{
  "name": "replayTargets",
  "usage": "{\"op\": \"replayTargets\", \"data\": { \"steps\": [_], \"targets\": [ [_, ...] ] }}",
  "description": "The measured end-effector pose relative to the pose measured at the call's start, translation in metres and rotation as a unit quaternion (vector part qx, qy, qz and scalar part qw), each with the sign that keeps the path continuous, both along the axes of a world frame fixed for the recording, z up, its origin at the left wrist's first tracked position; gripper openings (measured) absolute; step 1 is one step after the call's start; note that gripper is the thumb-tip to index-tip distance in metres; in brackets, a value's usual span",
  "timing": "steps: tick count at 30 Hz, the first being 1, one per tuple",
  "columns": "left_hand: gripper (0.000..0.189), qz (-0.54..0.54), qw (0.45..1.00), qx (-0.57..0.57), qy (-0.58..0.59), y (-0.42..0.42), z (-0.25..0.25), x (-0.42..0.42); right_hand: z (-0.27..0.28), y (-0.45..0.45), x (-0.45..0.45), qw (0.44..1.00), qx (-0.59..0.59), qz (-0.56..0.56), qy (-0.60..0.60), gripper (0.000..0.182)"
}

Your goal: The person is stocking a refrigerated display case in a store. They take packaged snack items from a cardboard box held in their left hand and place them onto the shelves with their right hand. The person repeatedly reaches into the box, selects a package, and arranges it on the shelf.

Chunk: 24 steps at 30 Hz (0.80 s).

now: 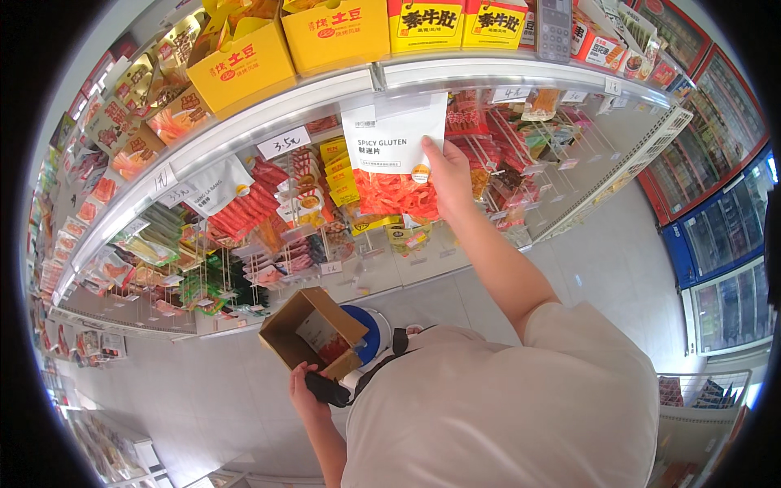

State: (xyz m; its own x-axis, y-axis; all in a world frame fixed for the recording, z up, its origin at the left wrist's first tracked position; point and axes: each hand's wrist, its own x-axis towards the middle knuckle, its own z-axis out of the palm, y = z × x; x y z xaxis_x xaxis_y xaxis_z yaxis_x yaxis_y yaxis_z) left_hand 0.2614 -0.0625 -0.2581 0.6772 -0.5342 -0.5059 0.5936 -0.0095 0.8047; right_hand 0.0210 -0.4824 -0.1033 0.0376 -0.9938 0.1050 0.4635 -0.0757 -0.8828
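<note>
My right hand (450, 174) grips the right edge of a white and red snack pouch (393, 146), thumb on its front. The pouch is upright against the hanging snack display, just below the white shelf edge (427, 66); its top overlaps a clear label holder. My left hand (308, 396) is low beside my body, its fingers around a black object (327, 389) whose kind I cannot tell. Just above that hand, an open cardboard box (284, 329) is tilted on a round blue stool (365, 326). Inside the box lies a similar white and red pouch (323, 335).
Yellow snack cartons (244, 70) line the upper shelf, near a grey handheld device with keys (554, 30). Packets of red sticks (244, 207) hang on hooks with handwritten price tags (284, 142). Glass-door coolers (720, 232) stand right; a wire basket (701, 390) is lower right.
</note>
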Motion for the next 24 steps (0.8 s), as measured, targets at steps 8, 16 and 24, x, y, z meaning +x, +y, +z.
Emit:
{"op": "replayTargets", "data": {
  "steps": [8,16,24],
  "targets": [
    [0.020,0.005,1.000,0.014,0.021,-0.009,0.006,-0.014,0.002,-0.015,0.001,1.000,0.017,-0.007,0.008,0.029],
    [0.019,0.005,0.999,0.002,0.041,0.003,-0.003,-0.006,0.003,-0.021,0.008,0.999,0.028,-0.003,-0.024,0.030],
    [0.019,0.021,0.999,0.034,0.022,0.018,0.004,0.015,0.008,-0.005,0.007,0.997,0.074,-0.015,-0.008,0.031]
  ]
}}
